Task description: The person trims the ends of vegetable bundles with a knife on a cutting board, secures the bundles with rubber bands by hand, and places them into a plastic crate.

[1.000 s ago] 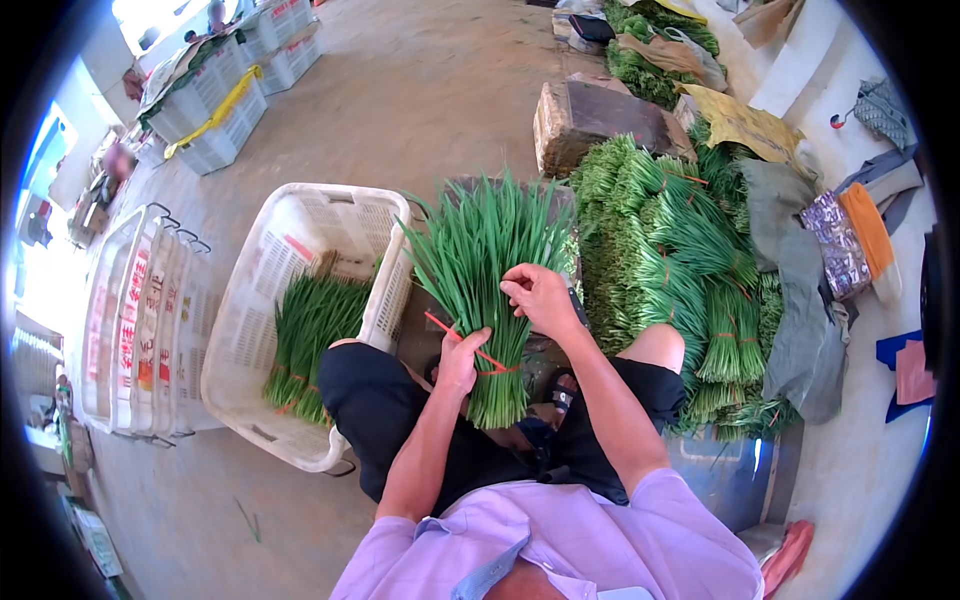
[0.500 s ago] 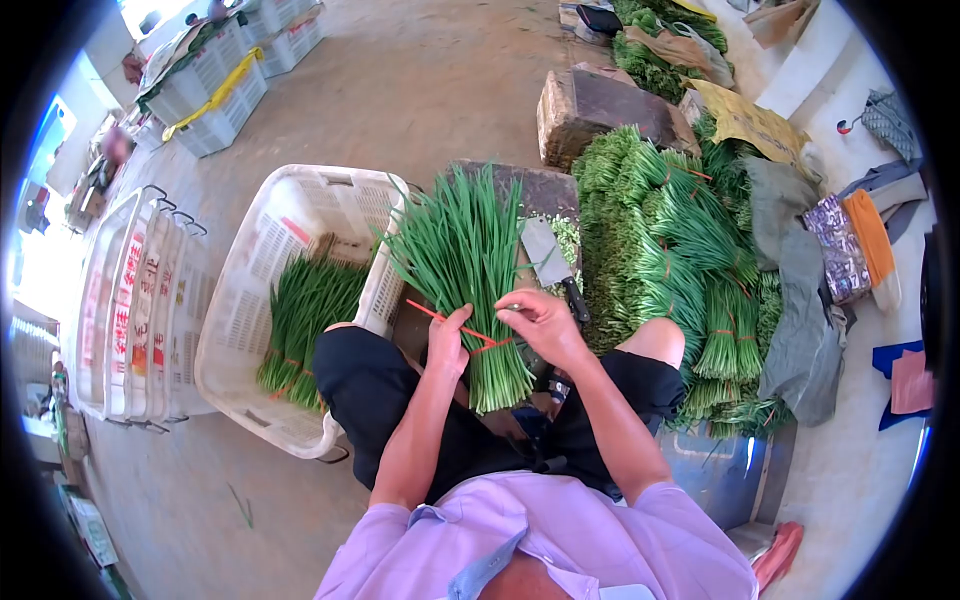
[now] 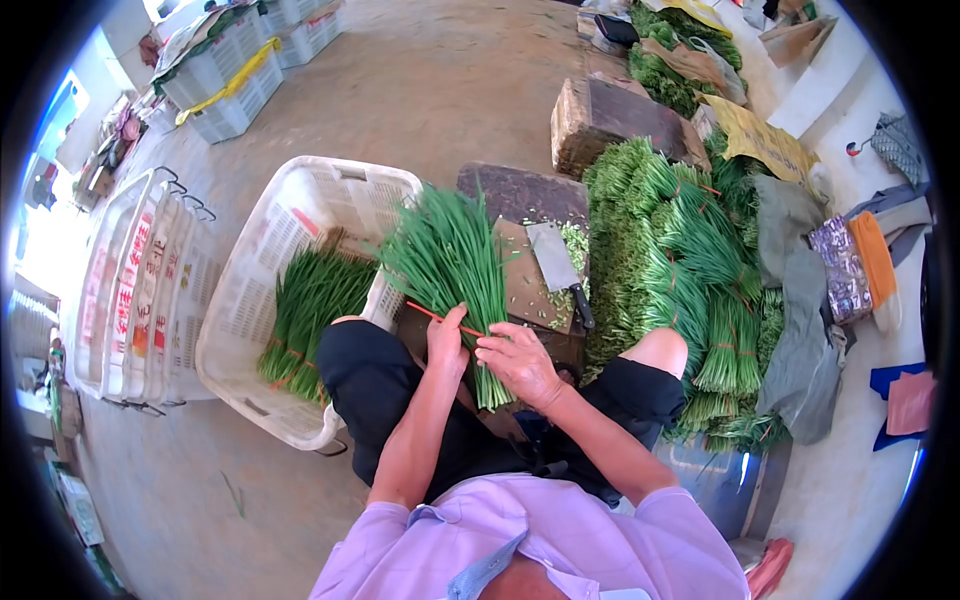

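A bunch of long green chives [image 3: 445, 250] stands between my hands, leaves fanned upward and pale cut stems pointing down at my lap. My left hand [image 3: 447, 342] is closed at its left side, with a thin red-orange tie [image 3: 425, 311] pinched under the thumb. The loose end of this tie sticks out to the upper left. On the right side of the stems, my right hand [image 3: 520, 362] is curled over the bunch, where the tie crosses. Its fingertips partly hide the tie.
At my left is a white crate [image 3: 225, 335] with tied chives [image 3: 310, 320] inside. A cleaver [image 3: 553, 257] lies on a board [image 3: 520, 270] ahead, among trimmings. Tied bunches [image 3: 725, 345] are piled at my right. Nested crates [image 3: 125, 290] stand far left.
My right hand has moved left and down, from pinching above the tie to curling over the stems. The bunch has shifted slightly left and looks narrower. My left hand keeps its place.
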Tool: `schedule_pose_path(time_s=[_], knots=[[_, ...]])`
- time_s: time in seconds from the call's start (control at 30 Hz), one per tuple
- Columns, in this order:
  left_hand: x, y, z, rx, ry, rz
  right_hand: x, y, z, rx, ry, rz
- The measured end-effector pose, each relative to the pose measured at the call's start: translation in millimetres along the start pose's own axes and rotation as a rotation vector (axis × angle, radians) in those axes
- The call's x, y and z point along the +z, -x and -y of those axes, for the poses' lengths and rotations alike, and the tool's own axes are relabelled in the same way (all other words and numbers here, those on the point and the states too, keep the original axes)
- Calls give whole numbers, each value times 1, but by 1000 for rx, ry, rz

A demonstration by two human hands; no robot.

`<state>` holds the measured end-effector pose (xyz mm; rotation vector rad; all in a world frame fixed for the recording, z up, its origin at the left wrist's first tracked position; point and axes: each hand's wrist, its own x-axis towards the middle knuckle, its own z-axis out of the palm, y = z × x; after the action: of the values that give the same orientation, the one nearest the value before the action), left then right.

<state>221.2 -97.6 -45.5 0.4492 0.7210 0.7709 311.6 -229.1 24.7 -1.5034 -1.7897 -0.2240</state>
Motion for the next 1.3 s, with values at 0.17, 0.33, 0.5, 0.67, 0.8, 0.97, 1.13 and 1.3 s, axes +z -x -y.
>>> schedule_pose_path(time_s=[0.17, 0.33, 0.5, 0.67, 0.8, 0.97, 1.13, 1.3], knots=[[6, 5, 3, 53, -73, 4, -1, -11, -22, 1108, -751, -24], [10, 4, -5, 61, -97, 62, 13, -7, -28, 1220, -1078, -188], [8, 5, -10, -84, -32, 46, 9, -1, -30, 1189, -1310, -182], [11, 1, -16, -61, 14, 93, 9, 4, -30, 1008, -1563, -215], [9, 2, -16, -58, 8, 166, 3, -1, -24, 996, -1659, -255], [15, 11, -14, -32, -118, 213, -5, -13, -22, 1024, -1294, 9], [18, 8, -8, -45, -288, 173, 6, -21, 8, 392, -355, 103], [1, -12, 0, 174, -380, 129, 19, -15, 35, 226, -294, 141]])
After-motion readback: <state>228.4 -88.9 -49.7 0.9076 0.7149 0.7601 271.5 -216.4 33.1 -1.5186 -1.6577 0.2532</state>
